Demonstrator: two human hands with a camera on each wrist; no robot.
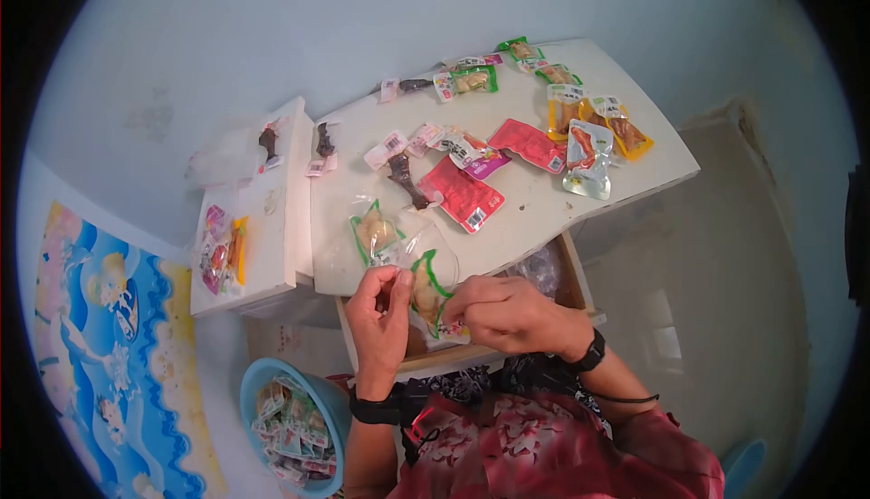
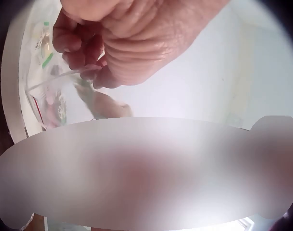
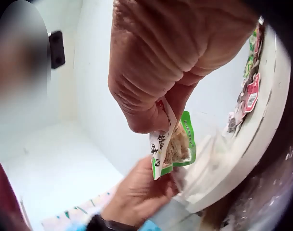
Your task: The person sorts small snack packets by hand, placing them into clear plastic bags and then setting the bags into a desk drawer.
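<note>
My right hand [image 1: 521,313] pinches the corner of a small green-edged snack packet [image 3: 180,149] with pale food showing through its window. The same packet lies between my two hands in the head view, over the table's front edge. A clear plastic bag [image 2: 55,96] with a red line along one edge is pinched by my left hand [image 1: 381,318] between thumb and fingers. In the right wrist view the packet overlaps the left hand beside the bag. Just beyond the left fingers, another green-edged packet [image 1: 375,232] lies on the white table [image 1: 362,195] among clear plastic.
Red packets [image 1: 464,193], a silver packet [image 1: 589,159], yellow-edged packets and dark vacuum-packed pieces lie about the table. An open drawer [image 1: 580,286] juts out below its front edge. A blue bucket [image 1: 256,381] full of packets stands at lower left, near a side cabinet [image 1: 294,227].
</note>
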